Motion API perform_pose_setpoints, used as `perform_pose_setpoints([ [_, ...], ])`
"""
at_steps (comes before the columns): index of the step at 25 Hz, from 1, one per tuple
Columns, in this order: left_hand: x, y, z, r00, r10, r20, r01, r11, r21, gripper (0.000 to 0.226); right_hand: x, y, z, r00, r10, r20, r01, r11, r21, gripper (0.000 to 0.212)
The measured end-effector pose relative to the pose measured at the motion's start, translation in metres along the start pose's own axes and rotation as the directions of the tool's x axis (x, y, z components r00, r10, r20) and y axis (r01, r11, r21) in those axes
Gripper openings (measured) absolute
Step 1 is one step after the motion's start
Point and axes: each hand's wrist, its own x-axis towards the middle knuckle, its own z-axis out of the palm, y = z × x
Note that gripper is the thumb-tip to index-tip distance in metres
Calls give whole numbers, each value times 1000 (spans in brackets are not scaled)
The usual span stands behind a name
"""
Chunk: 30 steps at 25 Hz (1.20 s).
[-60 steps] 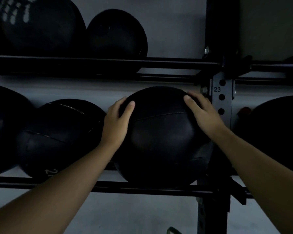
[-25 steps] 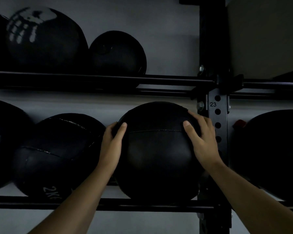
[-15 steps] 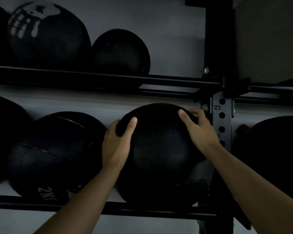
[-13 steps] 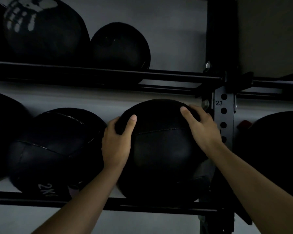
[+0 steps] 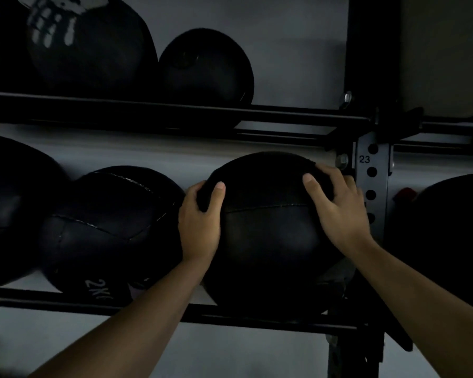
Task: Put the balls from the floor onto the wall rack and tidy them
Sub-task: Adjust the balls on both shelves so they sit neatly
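Observation:
A large black stitched medicine ball [image 5: 265,241] rests on the lower rail [image 5: 257,320] of the black wall rack, close to the upright post. My left hand [image 5: 200,222] grips its upper left side, thumb on the front. My right hand [image 5: 336,211] lies over its upper right side, fingers curled across the top. To the left, touching my left hand's side, sits another black ball marked 2KG [image 5: 109,230].
The perforated upright post [image 5: 372,186] marked 23 stands just right of my right hand. More black balls sit far left [image 5: 14,208], far right [image 5: 445,238] and on the upper rail [image 5: 90,45] [image 5: 206,68]. A grey wall lies behind.
Both hands have stayed on the ball and shifted their grip slightly, the right fingers sliding higher over the top. The view has tilted a little.

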Motion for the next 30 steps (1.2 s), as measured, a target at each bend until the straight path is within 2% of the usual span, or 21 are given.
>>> perform_pose_setpoints([
  [4,7,11,-17,985,-2,175,-21,991,129,55,-1,-7,-6,998,40,51,-37,998,-59,63],
  [7,19,21,-33,947,-66,315,-21,964,264,65,-3,-25,-2,997,77,30,-73,989,-131,61],
  [9,30,29,-52,908,-98,407,-47,943,331,63,-6,-49,13,1000,12,11,-9,967,-254,58],
  [12,50,40,-92,859,-74,506,-158,902,401,56,-15,-96,52,990,-138,35,141,915,-378,49],
  [15,70,50,-142,831,32,555,-351,805,479,50,-25,-137,95,989,-134,66,148,931,-335,44],
  [17,88,48,-183,842,122,526,-426,749,507,44,-34,-160,129,986,-119,113,149,938,-313,45],
  [19,109,37,-222,906,121,405,-353,743,568,48,-41,-181,163,979,-66,193,116,959,-259,48],
  [21,129,22,-254,968,-63,245,-101,793,601,66,-44,-204,194,957,21,288,24,988,-152,54],
  [23,141,8,-270,947,-262,187,124,833,540,87,-44,-222,221,932,105,347,-78,993,-92,60],
  [24,147,1,-273,933,-294,206,154,847,508,92,-45,-230,234,926,143,350,-118,989,-94,64],
  [26,164,-6,-270,930,-264,256,111,866,487,90,-51,-237,256,936,193,293,-150,975,-163,71],
  [28,183,-4,-263,909,-239,341,36,861,507,87,-65,-237,273,973,164,164,-121,963,-242,75],
  [30,202,1,-256,852,-289,436,26,856,516,87,-71,-229,282,992,97,82,-75,967,-242,79],
])
